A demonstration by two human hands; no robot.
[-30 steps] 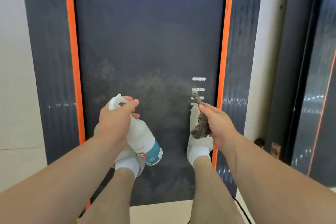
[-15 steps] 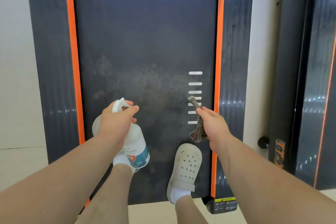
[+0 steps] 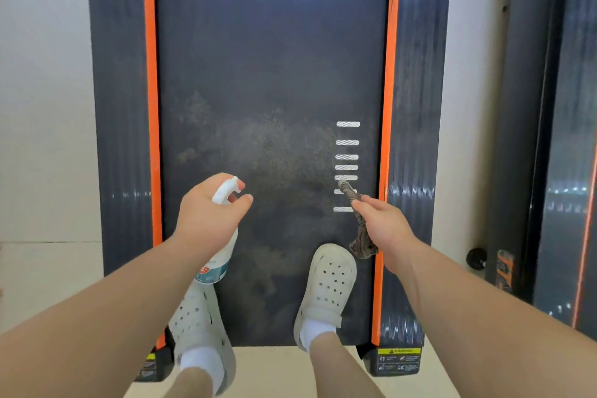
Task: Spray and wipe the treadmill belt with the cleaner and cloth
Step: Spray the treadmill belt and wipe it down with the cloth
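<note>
The left hand (image 3: 206,213) still grips the white spray bottle (image 3: 217,263) at the lower left, fingers curled round its neck. The right hand (image 3: 384,226) still pinches the brown cloth (image 3: 363,244) at the lower right, and both are held over the dark treadmill belt (image 3: 268,58). The left shoe (image 3: 197,317) was mostly hidden behind the bottle a moment ago — now it shows below it, at the belt's near end — and the right shoe (image 3: 329,281) is still on the belt under the cloth.
</note>
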